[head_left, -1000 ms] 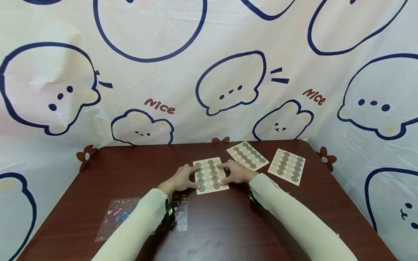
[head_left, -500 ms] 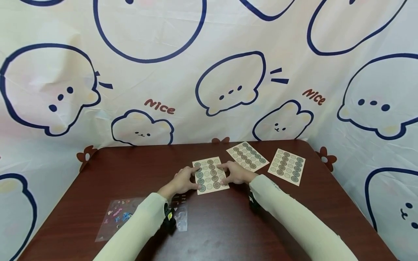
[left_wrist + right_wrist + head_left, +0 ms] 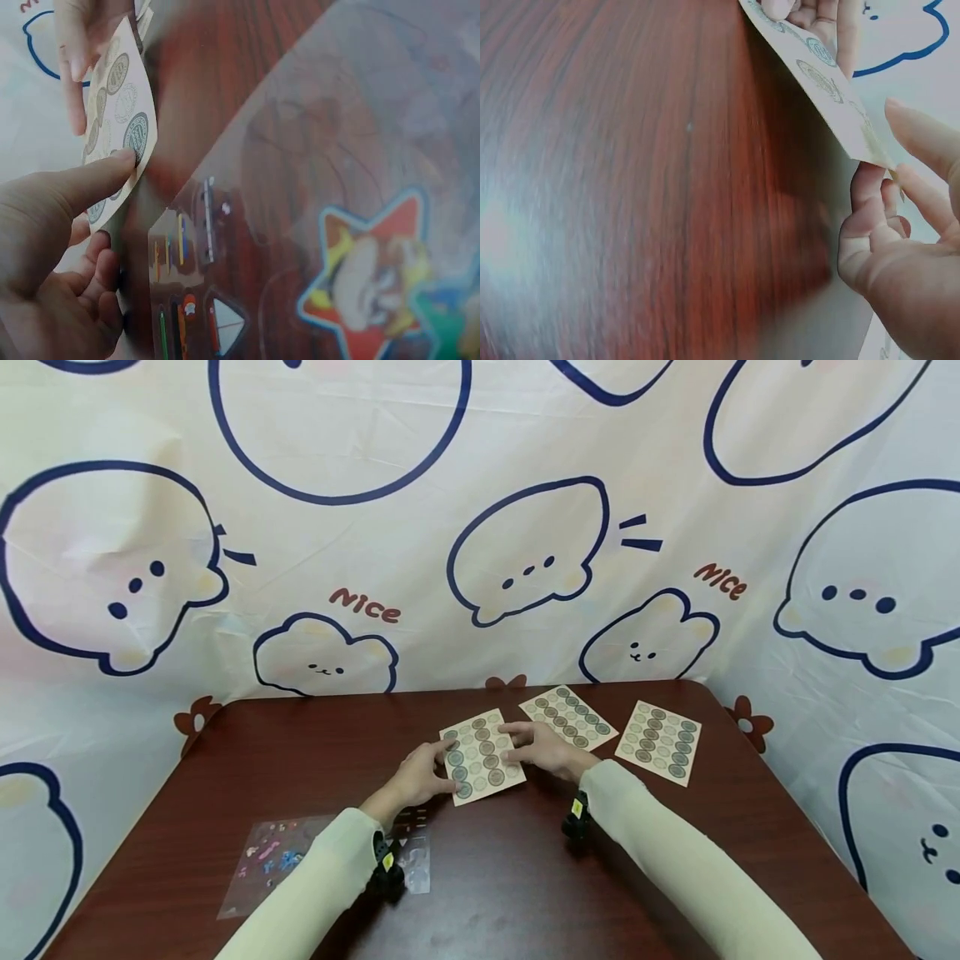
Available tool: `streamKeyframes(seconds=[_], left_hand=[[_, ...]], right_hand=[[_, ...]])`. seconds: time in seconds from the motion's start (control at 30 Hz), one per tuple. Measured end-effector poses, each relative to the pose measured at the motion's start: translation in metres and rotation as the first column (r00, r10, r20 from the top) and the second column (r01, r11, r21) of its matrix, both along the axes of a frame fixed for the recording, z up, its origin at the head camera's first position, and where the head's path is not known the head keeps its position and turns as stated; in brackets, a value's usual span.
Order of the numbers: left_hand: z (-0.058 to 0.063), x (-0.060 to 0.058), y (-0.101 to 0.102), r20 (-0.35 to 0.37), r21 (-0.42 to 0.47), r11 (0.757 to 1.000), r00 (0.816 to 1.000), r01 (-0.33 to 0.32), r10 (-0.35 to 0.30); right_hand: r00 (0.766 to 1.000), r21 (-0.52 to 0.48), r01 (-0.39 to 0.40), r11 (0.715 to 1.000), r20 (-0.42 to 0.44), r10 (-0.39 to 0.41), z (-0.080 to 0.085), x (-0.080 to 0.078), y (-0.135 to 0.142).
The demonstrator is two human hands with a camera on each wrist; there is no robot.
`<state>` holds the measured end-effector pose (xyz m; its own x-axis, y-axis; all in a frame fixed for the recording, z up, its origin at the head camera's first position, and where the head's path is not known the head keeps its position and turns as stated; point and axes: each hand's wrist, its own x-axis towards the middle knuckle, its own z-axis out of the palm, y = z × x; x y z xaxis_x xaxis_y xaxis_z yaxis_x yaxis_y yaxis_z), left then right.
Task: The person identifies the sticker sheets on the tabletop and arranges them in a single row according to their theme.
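A cream sheet of round, coin-like stamp stickers (image 3: 480, 760) is raised and tilted over the middle of the table. My left hand (image 3: 416, 777) pinches its left edge; in the left wrist view the thumb presses the printed face while the fingers of that hand (image 3: 37, 232) curl behind. At the opposite edge is my right hand (image 3: 547, 750). Seen from the right wrist, the thumb of the right hand (image 3: 915, 262) stands off the sheet, with its fingertips at the corner and some fingers bent underneath.
Two similar sticker sheets, one at the back (image 3: 568, 718) and one at the right (image 3: 658, 743), lie on the dark wood table (image 3: 510, 893). Clear plastic with colourful stickers (image 3: 247, 877) lies front left, partly under the left arm. A patterned cloth (image 3: 420, 552) hangs behind.
The sheet has turned slightly anticlockwise, its far edge now further back and tilted up. My right hand has shifted and loosened at its edge; the left keeps its hold.
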<state>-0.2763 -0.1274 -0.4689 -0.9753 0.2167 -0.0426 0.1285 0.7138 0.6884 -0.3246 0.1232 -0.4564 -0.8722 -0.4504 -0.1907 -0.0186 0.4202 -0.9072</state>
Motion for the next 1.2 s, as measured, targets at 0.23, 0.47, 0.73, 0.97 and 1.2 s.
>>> streamKeyframes(seconds=[0.23, 0.47, 0.73, 0.97, 1.2], left_hand=[[0.004, 0.002, -0.003, 0.022, 0.247, 0.969, 1.0, 0.011, -0.017], [0.014, 0.008, -0.004, 0.109, 0.396, 0.914, 0.993, -0.094, 0.055], [0.017, 0.018, -0.005, 0.107, 0.415, 0.905, 0.993, -0.095, 0.055], [0.017, 0.021, -0.009, 0.07, 0.385, 0.922, 0.997, -0.053, 0.028], [0.017, 0.027, -0.011, 0.046, 0.371, 0.929, 0.998, 0.02, -0.04]], right_hand=[[0.999, -0.024, 0.016, 1.0, 0.042, -0.015, -0.004, 0.0, -0.002], [1.0, -0.029, -0.005, 1.0, 0.006, 0.006, -0.002, 0.004, 0.0], [0.995, 0.016, -0.038, 0.999, -0.092, 0.04, 0.0, 0.011, 0.003], [0.986, 0.029, -0.077, 0.997, -0.149, 0.08, 0.001, 0.017, 0.006], [0.989, -0.009, -0.082, 0.997, -0.127, 0.08, 0.001, 0.025, 0.008]])
